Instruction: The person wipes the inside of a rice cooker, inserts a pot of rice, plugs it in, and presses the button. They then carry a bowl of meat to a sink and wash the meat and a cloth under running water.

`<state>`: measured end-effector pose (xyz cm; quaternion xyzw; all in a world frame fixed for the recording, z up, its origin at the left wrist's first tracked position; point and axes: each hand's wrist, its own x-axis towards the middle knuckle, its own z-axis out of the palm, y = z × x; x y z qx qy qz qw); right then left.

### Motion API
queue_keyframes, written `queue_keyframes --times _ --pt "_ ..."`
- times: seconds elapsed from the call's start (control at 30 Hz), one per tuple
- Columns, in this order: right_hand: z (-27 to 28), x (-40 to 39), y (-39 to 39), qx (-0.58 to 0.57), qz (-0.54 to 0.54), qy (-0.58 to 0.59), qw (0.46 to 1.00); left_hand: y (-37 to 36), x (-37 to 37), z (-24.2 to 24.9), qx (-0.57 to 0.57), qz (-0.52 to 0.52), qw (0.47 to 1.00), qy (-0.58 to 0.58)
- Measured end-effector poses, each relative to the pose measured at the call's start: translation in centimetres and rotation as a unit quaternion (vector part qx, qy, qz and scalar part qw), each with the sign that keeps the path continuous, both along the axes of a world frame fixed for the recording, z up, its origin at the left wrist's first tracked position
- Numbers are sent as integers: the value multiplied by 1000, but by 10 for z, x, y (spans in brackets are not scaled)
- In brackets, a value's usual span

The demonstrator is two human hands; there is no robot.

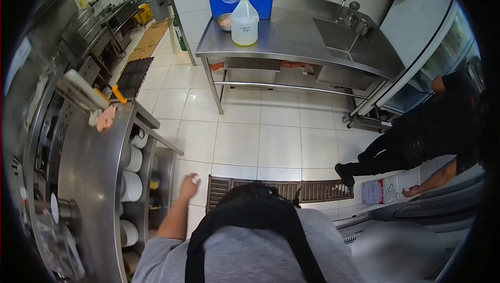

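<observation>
My left hand (pixel 189 185) hangs low beside my body, above the tiled floor. Its fingers look curled, and a small whitish spot shows at them, too small to name. The nearest thing is the steel counter (pixel 88 163) to its left, with stacked white crockery (pixel 131 186) on the shelves below. My right hand is out of view. Ahead, a translucent jug (pixel 245 25) of yellowish liquid stands on a steel sink table (pixel 291 33), in front of a blue bin (pixel 264 3) lined with plastic and beside a metal bowl (pixel 224 22).
A person in black (pixel 422 121) stands at right beside a glass-door fridge (pixel 437 59). A brown floor grate (pixel 323 192) crosses the tiles by my body. A sink basin (pixel 338 35) is at the table's right. Dark matting (pixel 130 77) lies at far left.
</observation>
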<state>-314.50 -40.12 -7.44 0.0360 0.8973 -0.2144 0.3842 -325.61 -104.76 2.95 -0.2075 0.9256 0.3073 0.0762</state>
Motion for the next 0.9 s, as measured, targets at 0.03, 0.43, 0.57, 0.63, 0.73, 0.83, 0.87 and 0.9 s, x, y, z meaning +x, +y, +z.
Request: queue_keyframes --times 0.03,0.43,0.57,0.63,0.73,0.83,0.87,0.9 --pt "6 -51 -7 -15 14 21 1000 11 -3 -12 -10 -55 998 1" --pt "113 -403 -96 -28 -202 294 934 -14 -481 127 110 -70 946 298" --pt "22 -340 -58 14 -188 58 980 -60 -711 72 196 59 928 311" --pt "51 -342 -80 30 -219 17 975 -46 -777 124 459 189 852 163" --pt "85 -355 -106 29 -283 5 959 -46 -849 139 548 235 797 97" --pt "118 -371 -131 22 -338 12 941 -66 -902 70 539 217 810 73" --pt "117 -371 -129 23 -349 11 937 -71 -912 54 537 208 813 82" --pt "120 -373 -132 23 -361 15 932 -71 -913 54 550 207 803 97"
